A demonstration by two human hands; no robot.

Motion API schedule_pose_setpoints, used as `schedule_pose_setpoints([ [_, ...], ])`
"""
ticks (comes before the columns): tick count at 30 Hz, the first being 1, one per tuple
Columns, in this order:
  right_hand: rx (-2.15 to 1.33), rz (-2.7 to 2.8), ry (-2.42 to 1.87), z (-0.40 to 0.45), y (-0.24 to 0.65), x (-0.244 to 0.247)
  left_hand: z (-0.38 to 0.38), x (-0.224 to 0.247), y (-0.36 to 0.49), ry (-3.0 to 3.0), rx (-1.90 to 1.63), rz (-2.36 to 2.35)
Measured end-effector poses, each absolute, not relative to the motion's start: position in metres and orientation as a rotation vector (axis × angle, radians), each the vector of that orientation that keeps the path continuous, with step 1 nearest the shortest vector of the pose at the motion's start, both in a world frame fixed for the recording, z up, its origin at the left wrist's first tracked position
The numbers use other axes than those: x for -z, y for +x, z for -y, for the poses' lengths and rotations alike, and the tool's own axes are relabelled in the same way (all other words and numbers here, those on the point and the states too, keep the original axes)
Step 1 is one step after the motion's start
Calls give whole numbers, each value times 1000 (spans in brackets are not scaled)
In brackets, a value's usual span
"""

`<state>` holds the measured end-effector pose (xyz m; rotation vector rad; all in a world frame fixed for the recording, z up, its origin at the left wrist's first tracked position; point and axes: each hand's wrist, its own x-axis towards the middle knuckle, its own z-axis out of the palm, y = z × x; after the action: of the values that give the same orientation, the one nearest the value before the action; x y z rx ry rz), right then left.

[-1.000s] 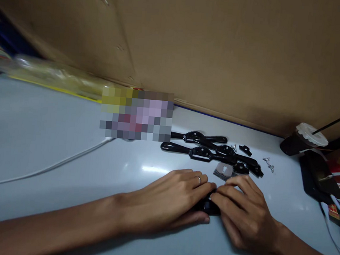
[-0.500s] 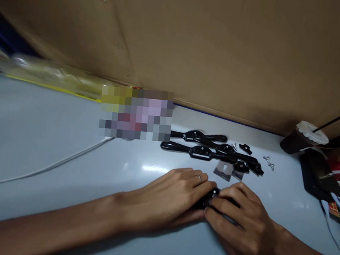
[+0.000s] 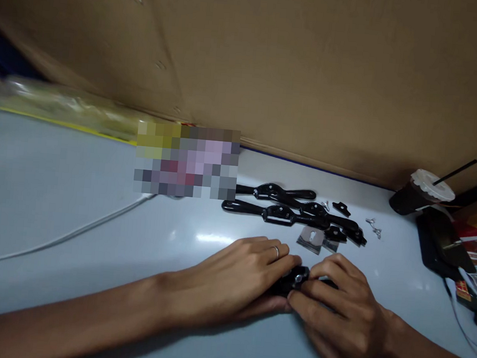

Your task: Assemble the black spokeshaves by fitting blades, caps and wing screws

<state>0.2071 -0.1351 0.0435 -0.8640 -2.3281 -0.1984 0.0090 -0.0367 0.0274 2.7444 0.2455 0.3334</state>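
Low over the white tabletop, my left hand point(image 3: 247, 271), with a ring on one finger, is closed around a black spokeshave point(image 3: 292, 283). My right hand point(image 3: 344, 311) grips the same tool from the other side, fingertips by a silver screw at its middle. Both hands hide most of its handles. Beyond them lie several more black spokeshaves point(image 3: 279, 215), overlapping each other. Flat grey blades point(image 3: 310, 238) and black lever caps point(image 3: 335, 233) are in front of these. Small silver thumbscrews point(image 3: 377, 232) lie to the right.
A lidded cup of dark drink point(image 3: 408, 196) with a straw stands at the back right, by a black object point(image 3: 437, 246) and clutter. A white cable point(image 3: 75, 234) runs across the left side. Clear plastic wrap point(image 3: 73, 106) lies along the cardboard wall point(image 3: 294, 67).
My right fingers have shifted slightly right, uncovering more of the spokeshave's middle and its silver screw. My left hand has hardly moved. The view has turned slightly to the right.
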Motion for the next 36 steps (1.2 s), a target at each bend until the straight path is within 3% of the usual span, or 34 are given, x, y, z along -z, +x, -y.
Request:
schedule_pose_setpoints([
  [4, 290, 2272, -1059, 134, 209, -45, 36, -28, 9, 2742, -350, -246],
  [16, 177, 2364, -842, 135, 207, -45, 37, -25, 9, 2750, -334, -250],
  [22, 291, 2318, -1041, 134, 209, -47, 37, -27, 9, 2758, -339, -239],
  [36, 237, 2329, -1059, 136, 205, -40, 37, -24, 10, 2753, -426, -219],
])
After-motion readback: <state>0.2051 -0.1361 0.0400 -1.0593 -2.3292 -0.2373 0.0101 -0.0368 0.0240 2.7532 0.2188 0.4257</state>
